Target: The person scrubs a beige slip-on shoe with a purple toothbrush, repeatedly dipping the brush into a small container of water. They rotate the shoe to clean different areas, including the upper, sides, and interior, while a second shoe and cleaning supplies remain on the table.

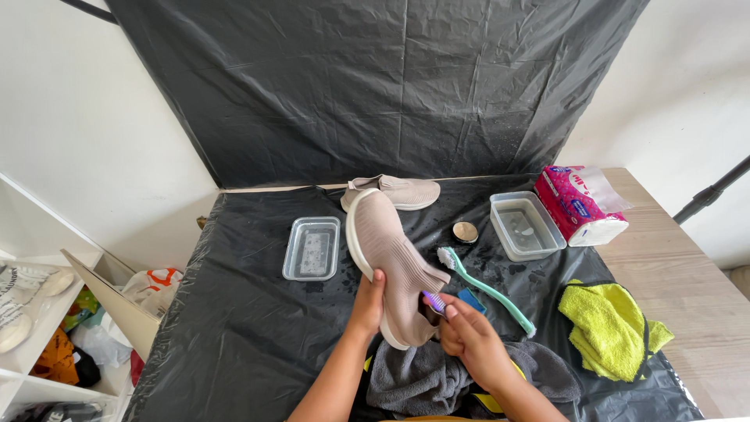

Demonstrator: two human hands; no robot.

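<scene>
Beige knit, ribbed across the top, covers the slip-on shoe [391, 262] that the left hand [369, 303] grips by its side, fingers curled round the pale sole while the toe points away toward the back edge of the table [234, 344]. The shoe is lifted and tilted over the middle of the table, heel end toward the person. The right hand [465, 334] has its fingers closed on a small purple-headed brush [434, 301], bristles set against the knit near the heel opening.

Below the hands a grey cloth [422, 379] lies bunched at the near edge. A teal toothbrush [486, 285] lies just right of the shoe, with a small blue block [471, 300] beside it whose kind I cannot tell. The second beige shoe [402, 190] rests at the back edge, touching the held shoe's toe or just behind it. A clear tray [312, 248] sits left of the shoe, a deeper clear tub [526, 226] right of it, and a small round tin [466, 232] between shoe and tub. A tissue pack [582, 205] stands at the far right corner; a yellow-green cloth [609, 320] lies by the right edge.

Risks, as I judge them: the grip is one-handed on a wet-looking sole, so hard brushing could twist the shoe loose onto the toothbrush. Stiff bristles could fuzz the knit. A swinging elbow could tip the tub over the black plastic sheet [234, 312] toward the tissues.
</scene>
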